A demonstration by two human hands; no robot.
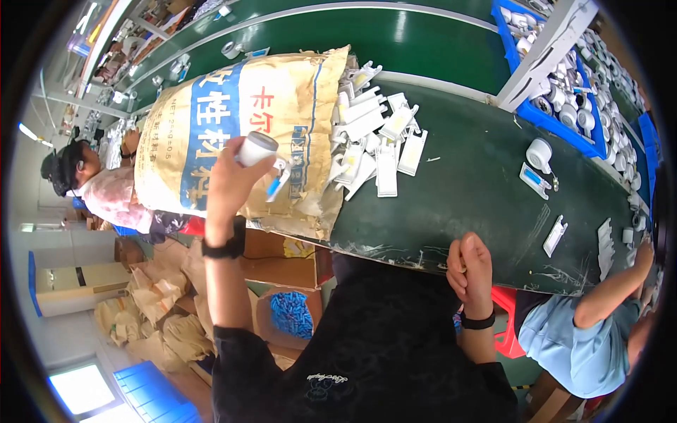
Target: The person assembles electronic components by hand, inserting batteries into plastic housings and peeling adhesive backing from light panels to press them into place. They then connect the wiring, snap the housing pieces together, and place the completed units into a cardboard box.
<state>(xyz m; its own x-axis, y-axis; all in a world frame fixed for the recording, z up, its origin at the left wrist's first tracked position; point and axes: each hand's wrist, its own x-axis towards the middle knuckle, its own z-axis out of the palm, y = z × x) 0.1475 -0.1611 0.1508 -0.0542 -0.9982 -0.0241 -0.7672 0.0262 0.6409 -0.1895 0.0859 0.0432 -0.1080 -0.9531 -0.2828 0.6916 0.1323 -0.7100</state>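
Raised in front of the large paper sack [296,92], my left hand [227,182] grips a round white device with a grey end [258,148]. A white plastic piece with a blue cylinder [278,185] hangs just below it, close to my fingers. My right hand [471,271] is closed, fingers curled, over the near edge of the green work surface; whatever it may hold is hidden. White flat plastic parts [384,166] spill from the sack's mouth. Farther right lie another round white device [539,154], a white holder with blue [534,181] and a narrow white part [556,236].
Blue crates [596,144] full of white devices stand at the right beyond a metal post [550,53]. A co-worker in light blue [578,345] sits at the right, another person [106,187] at the left. Below the table edge, a carton holds blue cylinders [290,315].
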